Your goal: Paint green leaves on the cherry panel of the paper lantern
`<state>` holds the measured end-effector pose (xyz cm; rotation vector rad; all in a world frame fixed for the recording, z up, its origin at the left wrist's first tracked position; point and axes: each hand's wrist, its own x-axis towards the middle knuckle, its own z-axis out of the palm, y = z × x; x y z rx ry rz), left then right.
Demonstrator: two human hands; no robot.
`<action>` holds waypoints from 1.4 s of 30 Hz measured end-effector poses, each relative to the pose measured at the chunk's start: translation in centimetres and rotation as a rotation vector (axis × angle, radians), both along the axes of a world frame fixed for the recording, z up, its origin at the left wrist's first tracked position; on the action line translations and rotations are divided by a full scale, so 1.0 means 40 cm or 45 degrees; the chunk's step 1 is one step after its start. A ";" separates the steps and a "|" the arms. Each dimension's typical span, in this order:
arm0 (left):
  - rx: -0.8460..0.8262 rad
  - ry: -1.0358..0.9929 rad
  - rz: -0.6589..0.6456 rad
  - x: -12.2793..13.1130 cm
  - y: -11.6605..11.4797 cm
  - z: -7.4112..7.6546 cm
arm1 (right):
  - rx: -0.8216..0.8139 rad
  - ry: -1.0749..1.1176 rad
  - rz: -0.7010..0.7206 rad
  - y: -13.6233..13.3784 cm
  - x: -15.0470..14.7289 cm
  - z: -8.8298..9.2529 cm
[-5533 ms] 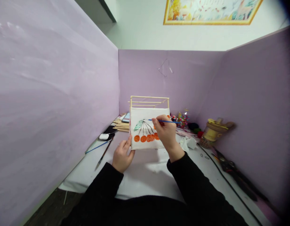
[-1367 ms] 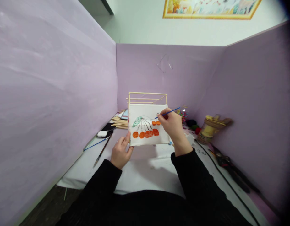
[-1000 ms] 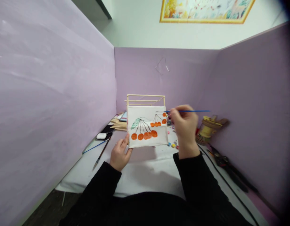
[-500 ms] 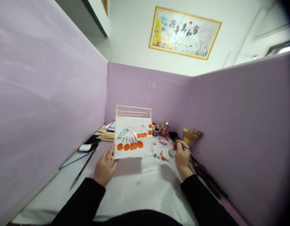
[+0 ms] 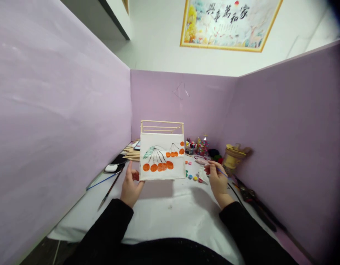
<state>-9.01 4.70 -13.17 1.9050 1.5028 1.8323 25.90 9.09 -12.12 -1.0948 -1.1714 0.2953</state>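
Note:
A wooden stick-frame box [image 5: 162,127] stands on the white table cover, its front paper panel [image 5: 162,162] painted with orange fruits, dark stems and a green leaf. My left hand [image 5: 130,185] grips the panel's lower left corner, fingers closed on the edge. To the right of the box, my right hand [image 5: 217,179] pinches a thin blue paintbrush [image 5: 221,172], with its tip pointing left, near small dabs of paint [image 5: 192,176] and a crumpled white tissue [image 5: 202,174].
Purple partition walls enclose the desk on three sides. At the left lie two brushes [image 5: 109,185], a white earbud case [image 5: 111,168] and a stack of wooden sticks [image 5: 131,154]. At the right are a yellow jar [image 5: 231,156], bead jars [image 5: 202,146], and scissors with a black cable [image 5: 251,197].
My right hand left the panel and moved right and down with the brush to the paint dabs. The left hand kept its hold on the box. The head view tilted up.

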 end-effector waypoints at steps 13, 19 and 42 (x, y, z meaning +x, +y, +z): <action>-0.058 -0.695 -0.409 -0.035 -0.013 0.038 | -0.315 -0.117 0.323 -0.049 -0.215 0.000; -0.155 -1.179 -0.624 -0.079 -0.004 0.070 | -0.289 -0.109 0.273 -0.052 -0.218 0.011; -1.171 -1.752 -1.106 0.018 -0.044 0.094 | -0.248 -0.286 0.180 -0.027 -0.209 -0.008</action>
